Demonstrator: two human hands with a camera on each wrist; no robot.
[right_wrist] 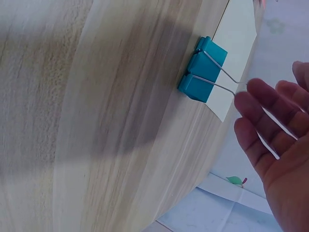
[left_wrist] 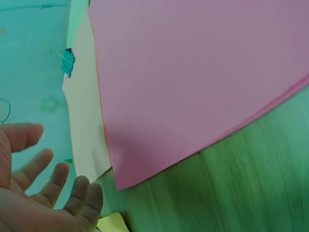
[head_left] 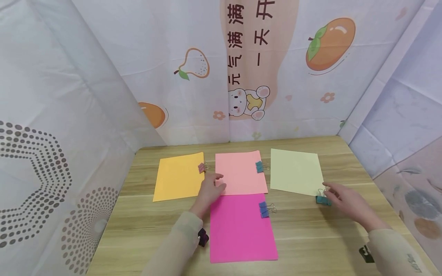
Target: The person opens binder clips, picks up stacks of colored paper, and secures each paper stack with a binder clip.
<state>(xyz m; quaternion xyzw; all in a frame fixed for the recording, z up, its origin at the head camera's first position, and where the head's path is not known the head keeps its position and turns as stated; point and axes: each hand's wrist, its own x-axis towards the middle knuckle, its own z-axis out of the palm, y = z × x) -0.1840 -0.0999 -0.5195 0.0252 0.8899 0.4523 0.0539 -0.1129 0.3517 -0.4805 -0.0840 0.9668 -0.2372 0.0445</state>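
My left hand [head_left: 210, 189] hovers at the left edge of a salmon-pink sheet of paper [head_left: 241, 172], fingers loosely bent and holding nothing; a teal binder clip [head_left: 259, 167] grips that sheet's right edge. In the left wrist view, the relaxed fingers are beside the large pink sheet [left_wrist: 193, 72]. My right hand [head_left: 347, 201] is by the lower right corner of a pale yellow-green sheet [head_left: 295, 170], where another teal binder clip [head_left: 323, 200] is fastened. In the right wrist view its fingertips [right_wrist: 247, 104] are right at the wire handles of this clip [right_wrist: 203, 70].
A yellow sheet [head_left: 179, 178] lies at the left with a mauve binder clip [head_left: 202, 168] on its right edge. Nearer me is a magenta sheet [head_left: 241, 234] with a blue binder clip [head_left: 264, 209]. Printed curtains [head_left: 193, 122] stand behind the wooden table [head_left: 138, 230].
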